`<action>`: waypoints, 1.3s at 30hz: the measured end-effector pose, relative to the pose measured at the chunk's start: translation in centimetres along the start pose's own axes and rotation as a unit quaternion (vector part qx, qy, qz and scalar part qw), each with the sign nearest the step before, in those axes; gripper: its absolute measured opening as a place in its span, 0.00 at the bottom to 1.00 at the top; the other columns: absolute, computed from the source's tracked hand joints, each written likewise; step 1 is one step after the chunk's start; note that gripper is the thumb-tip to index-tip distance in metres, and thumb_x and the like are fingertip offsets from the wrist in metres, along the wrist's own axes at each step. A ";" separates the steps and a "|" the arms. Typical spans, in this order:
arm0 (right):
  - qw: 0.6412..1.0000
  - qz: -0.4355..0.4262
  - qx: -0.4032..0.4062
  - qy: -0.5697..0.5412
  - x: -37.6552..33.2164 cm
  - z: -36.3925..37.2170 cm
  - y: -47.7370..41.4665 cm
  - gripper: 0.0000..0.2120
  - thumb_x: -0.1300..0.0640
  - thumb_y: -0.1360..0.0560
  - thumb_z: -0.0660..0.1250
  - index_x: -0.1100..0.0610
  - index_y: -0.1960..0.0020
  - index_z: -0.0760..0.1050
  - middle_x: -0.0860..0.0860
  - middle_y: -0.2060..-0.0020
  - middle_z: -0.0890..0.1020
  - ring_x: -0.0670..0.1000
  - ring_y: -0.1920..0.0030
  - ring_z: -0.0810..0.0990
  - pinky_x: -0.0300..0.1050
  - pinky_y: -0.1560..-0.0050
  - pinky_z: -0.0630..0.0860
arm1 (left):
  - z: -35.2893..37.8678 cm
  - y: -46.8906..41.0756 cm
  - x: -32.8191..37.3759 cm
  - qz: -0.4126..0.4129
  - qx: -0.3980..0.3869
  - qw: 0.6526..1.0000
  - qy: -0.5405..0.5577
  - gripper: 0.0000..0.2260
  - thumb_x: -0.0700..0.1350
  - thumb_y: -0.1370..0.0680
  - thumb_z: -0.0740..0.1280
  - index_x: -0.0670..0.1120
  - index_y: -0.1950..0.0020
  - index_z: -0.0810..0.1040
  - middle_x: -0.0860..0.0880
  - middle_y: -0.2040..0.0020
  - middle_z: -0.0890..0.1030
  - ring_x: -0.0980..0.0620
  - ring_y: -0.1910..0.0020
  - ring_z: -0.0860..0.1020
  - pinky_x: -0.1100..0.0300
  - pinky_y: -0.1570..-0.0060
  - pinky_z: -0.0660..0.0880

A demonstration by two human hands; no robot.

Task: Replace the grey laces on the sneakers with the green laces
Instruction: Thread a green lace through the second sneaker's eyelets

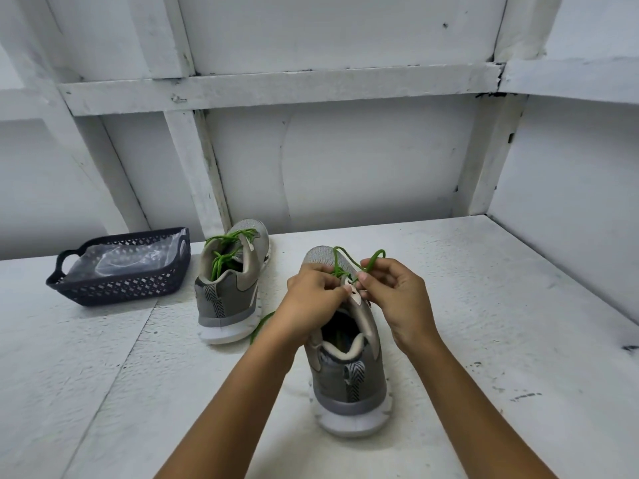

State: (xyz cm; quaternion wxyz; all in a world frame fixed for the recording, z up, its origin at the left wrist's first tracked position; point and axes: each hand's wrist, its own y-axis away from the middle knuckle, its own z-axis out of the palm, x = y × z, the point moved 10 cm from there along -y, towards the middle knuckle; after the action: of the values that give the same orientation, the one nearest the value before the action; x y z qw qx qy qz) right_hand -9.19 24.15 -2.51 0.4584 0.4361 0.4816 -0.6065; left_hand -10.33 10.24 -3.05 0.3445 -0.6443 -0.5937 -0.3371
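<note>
Green lace (375, 259) half-threaded on near sneaker (349, 371), both hands (311, 292) (394, 292) pinching it; far sneaker (230, 288) already relaced.

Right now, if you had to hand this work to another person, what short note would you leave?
Left hand and right hand: both pinch the green lace over the near sneaker.
Done: far sneaker carries green lacing; no grey laces in view.
Left: finish threading the near sneaker; an upper eyelet shows empty, and a lace tail lies on the table at its left.
Basket holds clear plastic.
</note>
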 end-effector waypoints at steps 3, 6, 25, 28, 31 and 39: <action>0.999 -0.020 0.011 0.029 -0.2 -0.1 0.0 0.10 0.69 0.27 0.67 0.54 0.57 0.77 0.49 0.65 0.82 0.40 0.67 0.80 0.34 0.64 0.77 | 0.0 0.4 0.4 -0.002 0.000 1.000 -0.031 0.08 0.46 0.23 0.67 0.49 0.62 0.82 0.48 0.38 0.69 0.45 0.34 0.66 0.50 0.33 0.65; 0.998 -0.025 0.021 0.048 0.0 -0.4 0.0 0.09 0.67 0.27 0.68 0.53 0.58 0.77 0.48 0.65 0.82 0.40 0.65 0.80 0.34 0.62 0.76 | -0.3 0.8 1.0 -0.002 0.026 0.995 -0.096 0.11 0.48 0.21 0.63 0.45 0.53 0.83 0.49 0.33 0.66 0.47 0.31 0.60 0.60 0.34 0.59; 0.994 0.006 -0.009 0.111 1.5 0.9 1.3 0.06 0.55 0.26 0.69 0.58 0.56 0.80 0.52 0.62 0.83 0.46 0.59 0.80 0.43 0.54 0.77 | -0.4 1.2 2.0 0.041 0.062 0.985 -0.157 0.10 0.45 0.21 0.62 0.45 0.47 0.81 0.47 0.35 0.66 0.46 0.32 0.59 0.64 0.38 0.57; 0.998 0.034 0.001 0.053 2.2 0.9 1.2 0.04 0.59 0.26 0.69 0.60 0.57 0.79 0.52 0.61 0.83 0.47 0.58 0.81 0.43 0.52 0.78 | -0.9 1.3 2.1 0.046 0.067 0.989 -0.124 0.06 0.43 0.23 0.64 0.47 0.59 0.77 0.47 0.39 0.70 0.47 0.34 0.63 0.68 0.43 0.57; 0.998 0.058 0.010 0.012 2.9 0.6 1.4 0.04 0.58 0.26 0.69 0.58 0.57 0.81 0.53 0.60 0.84 0.50 0.56 0.81 0.48 0.48 0.78 | -2.7 2.0 2.0 0.051 0.107 0.992 -0.042 0.10 0.40 0.25 0.65 0.51 0.64 0.73 0.49 0.45 0.75 0.51 0.40 0.72 0.66 0.45 0.64; 0.998 0.059 0.034 0.012 3.0 0.1 1.6 0.04 0.55 0.27 0.70 0.53 0.59 0.82 0.52 0.58 0.84 0.53 0.52 0.82 0.54 0.43 0.77 | -10.9 2.9 -1.5 -0.019 0.170 0.776 0.607 0.12 0.37 0.21 0.53 0.42 0.64 0.68 0.48 0.71 0.75 0.53 0.74 0.76 0.60 0.64 0.79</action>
State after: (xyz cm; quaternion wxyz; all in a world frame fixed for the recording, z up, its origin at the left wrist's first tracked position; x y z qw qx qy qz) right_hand -8.19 23.50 -5.70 0.4719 0.4866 0.4397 -0.5892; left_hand -7.82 0.13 1.39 0.7309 -0.2253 -0.3215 -0.5583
